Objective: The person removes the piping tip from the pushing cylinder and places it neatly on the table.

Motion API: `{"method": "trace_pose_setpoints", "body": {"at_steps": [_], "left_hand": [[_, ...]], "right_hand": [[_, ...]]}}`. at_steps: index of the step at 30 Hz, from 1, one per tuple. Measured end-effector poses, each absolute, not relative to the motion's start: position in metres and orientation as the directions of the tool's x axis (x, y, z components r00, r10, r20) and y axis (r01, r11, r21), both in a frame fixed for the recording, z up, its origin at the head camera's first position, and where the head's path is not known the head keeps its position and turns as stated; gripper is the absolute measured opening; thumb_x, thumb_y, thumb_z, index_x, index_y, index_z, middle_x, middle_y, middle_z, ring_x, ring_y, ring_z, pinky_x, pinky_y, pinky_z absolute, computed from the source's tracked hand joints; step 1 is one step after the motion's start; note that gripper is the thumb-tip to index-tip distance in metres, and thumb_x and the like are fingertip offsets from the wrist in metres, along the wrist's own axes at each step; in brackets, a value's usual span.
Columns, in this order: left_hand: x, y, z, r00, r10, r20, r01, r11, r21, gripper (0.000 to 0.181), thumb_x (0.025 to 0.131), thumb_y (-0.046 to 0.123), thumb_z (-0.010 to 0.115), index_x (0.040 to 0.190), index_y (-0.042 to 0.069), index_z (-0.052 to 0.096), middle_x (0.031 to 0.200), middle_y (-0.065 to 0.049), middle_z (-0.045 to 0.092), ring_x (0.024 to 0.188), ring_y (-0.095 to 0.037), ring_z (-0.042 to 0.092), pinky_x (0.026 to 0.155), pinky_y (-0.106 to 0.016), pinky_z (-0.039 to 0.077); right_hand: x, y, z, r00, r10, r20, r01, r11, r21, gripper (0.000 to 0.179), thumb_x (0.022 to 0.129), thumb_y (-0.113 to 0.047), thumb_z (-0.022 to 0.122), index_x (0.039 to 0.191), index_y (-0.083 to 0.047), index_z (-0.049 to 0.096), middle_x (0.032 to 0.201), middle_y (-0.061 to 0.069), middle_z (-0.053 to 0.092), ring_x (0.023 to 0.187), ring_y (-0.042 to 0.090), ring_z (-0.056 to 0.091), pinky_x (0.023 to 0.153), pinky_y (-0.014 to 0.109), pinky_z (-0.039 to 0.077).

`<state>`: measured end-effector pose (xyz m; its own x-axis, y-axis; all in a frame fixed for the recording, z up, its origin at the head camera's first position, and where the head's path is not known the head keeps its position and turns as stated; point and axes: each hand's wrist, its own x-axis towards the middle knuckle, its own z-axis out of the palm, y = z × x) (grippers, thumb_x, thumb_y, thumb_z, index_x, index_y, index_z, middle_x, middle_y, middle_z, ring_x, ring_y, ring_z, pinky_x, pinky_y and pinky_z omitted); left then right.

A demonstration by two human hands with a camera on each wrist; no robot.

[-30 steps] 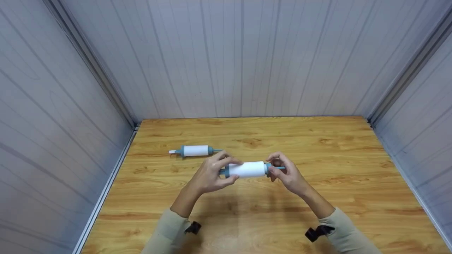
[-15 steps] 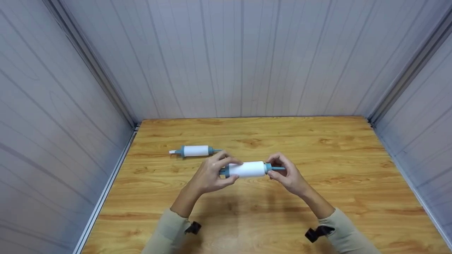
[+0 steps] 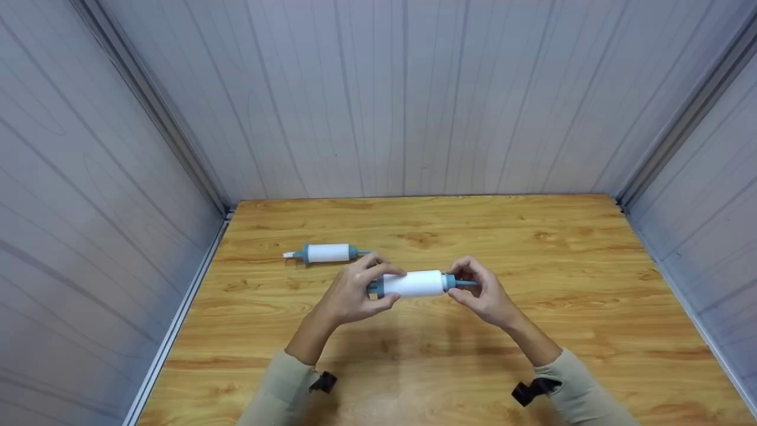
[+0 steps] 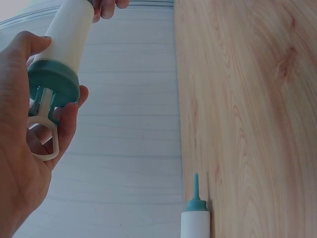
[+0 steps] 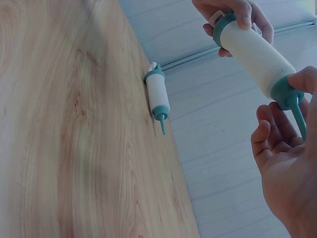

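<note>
A white syringe point(image 3: 417, 284) with teal end caps is held level above the table. My left hand point(image 3: 361, 290) grips its left end; in the left wrist view the thumb lies on the white barrel and fingers curl under the teal collar point(image 4: 54, 79). A pale ring handle point(image 4: 55, 144) sticks out behind that collar. At the other end, my right hand point(image 3: 479, 293) pinches the teal nozzle cap point(image 5: 286, 92) between thumb and fingers. The thin nozzle point(image 5: 297, 116) points out past them toward the right palm.
A second white syringe point(image 3: 329, 252) with teal ends lies on the wooden table point(image 3: 532, 236), beyond my left hand. Its nozzle points right. Pale panel walls point(image 3: 378, 106) enclose the table at the back and both sides.
The right hand's fingers have shifted from a looser hold to a pinch around the nozzle cap. The left hand, the barrel and the second syringe have stayed in place.
</note>
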<state>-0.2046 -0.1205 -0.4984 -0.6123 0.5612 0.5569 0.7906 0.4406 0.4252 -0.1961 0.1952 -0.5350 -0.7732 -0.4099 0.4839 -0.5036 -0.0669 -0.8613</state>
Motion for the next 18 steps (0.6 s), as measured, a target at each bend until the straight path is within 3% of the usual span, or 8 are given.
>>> {"method": "trace_pose_setpoints", "body": {"at_steps": [18], "left_hand": [[-0.2049, -0.1252, -0.5002, -0.654, 0.534, 0.536, 0.756, 0.486, 0.438, 0.034, 0.094, 0.024, 0.088, 0.127, 0.020, 0.082, 0.122, -0.010, 0.075, 0.091, -0.021, 0.073, 0.074, -0.033, 0.061]], "right_hand": [[-0.2032, 0.2056, -0.5426, -0.722, -0.398, 0.565, -0.562, -0.137, -0.815, 0.030, 0.095, 0.026, 0.060, 0.123, 0.024, 0.050, 0.120, -0.012, 0.068, 0.106, -0.001, 0.065, 0.092, 0.016, 0.059]]}}
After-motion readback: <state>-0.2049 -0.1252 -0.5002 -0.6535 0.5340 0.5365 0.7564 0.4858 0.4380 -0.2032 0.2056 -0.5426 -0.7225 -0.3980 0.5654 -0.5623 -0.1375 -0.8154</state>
